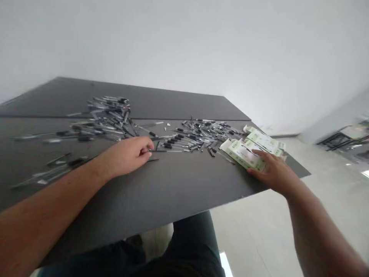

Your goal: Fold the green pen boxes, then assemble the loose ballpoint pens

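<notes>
A big dark gray table (161, 192) fills the left and middle of the view, and the person sits at its near side. Dark pants (193, 246) show under the table edge.

On the far left, a few loose pens (49, 169) lie apart from the rest. Next comes a big messy heap of pens (109, 115). They point all ways, so they look tipped out, not put down with care.

The left hand (127, 156) is in the middle of the table, between the two heaps. Its fingers (145, 148) are curled shut and seem to pinch a thin pen (165, 151) near its end, with the rest of the pen sticking out to the right.

Just past that hand is a smaller heap of pens (198, 136). Many of these lie side by side, but they are still mixed up.

On the right are pale green and white boxes (245, 154), stacked near the table corner. The right hand (273, 173) lies on them with its fingers (259, 154) open and spread. That flat hand may be there to keep the boxes from sliding. Past the table is a pale floor (248, 219).
</notes>
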`<state>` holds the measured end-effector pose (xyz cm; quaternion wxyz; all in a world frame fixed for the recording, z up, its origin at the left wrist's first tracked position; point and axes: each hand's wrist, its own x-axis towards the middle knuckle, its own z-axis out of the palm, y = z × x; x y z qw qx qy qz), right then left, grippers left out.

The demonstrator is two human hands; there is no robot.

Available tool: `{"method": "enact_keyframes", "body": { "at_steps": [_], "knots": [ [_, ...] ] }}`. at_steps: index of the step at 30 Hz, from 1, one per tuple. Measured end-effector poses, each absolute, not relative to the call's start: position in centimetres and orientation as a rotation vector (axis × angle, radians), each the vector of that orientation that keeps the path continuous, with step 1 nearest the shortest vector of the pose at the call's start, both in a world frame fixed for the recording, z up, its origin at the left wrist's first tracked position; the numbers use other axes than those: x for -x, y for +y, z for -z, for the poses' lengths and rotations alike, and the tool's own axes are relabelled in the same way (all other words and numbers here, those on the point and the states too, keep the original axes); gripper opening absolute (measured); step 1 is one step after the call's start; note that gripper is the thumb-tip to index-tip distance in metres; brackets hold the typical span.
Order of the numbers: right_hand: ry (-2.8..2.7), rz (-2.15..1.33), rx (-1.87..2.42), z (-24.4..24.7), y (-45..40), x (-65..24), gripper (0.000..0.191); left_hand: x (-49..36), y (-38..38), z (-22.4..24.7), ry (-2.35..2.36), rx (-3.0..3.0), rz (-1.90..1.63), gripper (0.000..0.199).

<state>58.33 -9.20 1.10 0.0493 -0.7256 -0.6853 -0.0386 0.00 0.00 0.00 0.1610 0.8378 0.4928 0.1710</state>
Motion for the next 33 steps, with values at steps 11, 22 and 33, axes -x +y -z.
{"method": "enact_keyframes", "body": {
  "at_steps": [11, 22, 33],
  "knots": [
    [-2.06, 0.159, 2.204, -0.8, -8.7, -57.4, 0.096, -0.3, 0.1, 0.0, 1.396, -2.4, -0.536, 0.032],
    [-1.956, 0.264, 2.116, -2.8, -7.2, -56.7, 0.083, -0.8, 0.1, -0.3, 1.377, -2.485, -0.476, 0.033],
    [-2.021, 0.044, 2.14, -1.8, -6.2, -58.0, 0.097, -1.3, -0.3, -0.6, 1.371, -2.496, -0.402, 0.032]
  ]
}}
